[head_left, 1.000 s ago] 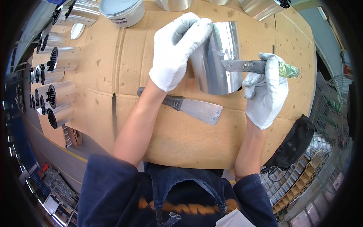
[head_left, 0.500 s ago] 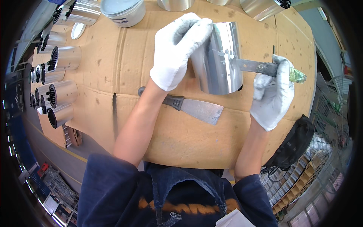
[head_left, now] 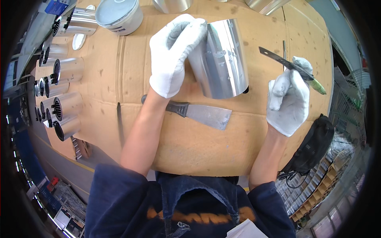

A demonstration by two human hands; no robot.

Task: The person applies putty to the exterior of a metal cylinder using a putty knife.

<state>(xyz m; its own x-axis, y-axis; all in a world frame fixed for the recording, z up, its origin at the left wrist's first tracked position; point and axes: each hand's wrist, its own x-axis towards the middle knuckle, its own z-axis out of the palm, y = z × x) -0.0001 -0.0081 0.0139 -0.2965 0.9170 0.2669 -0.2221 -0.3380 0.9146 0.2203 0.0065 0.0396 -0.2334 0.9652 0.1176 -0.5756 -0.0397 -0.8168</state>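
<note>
My left hand (head_left: 170,55), in a white glove, grips the upper left rim of a shiny metal cylinder (head_left: 222,59), which is tilted above the table. Small grey smears dot the cylinder's side. To the right, my gloved right hand (head_left: 289,95) is closed round a narrow flat blade tool (head_left: 283,61) with green wrapping at its end. The blade points up and left, apart from the cylinder. Below the cylinder a wide putty knife (head_left: 208,116) with a dark handle lies on the cardboard, its handle partly behind my left forearm.
Brown cardboard (head_left: 190,154) covers the table. A white tub (head_left: 121,18) with a lid stands at the far left, beside a small white lid (head_left: 79,41). Several metal cylinders with black ends (head_left: 69,70) line the left edge. A black bag (head_left: 311,144) lies at the right edge.
The blade has come off the cylinder's side and swung up, moving right with my right hand. My left hand and the cylinder have shifted slightly left.
</note>
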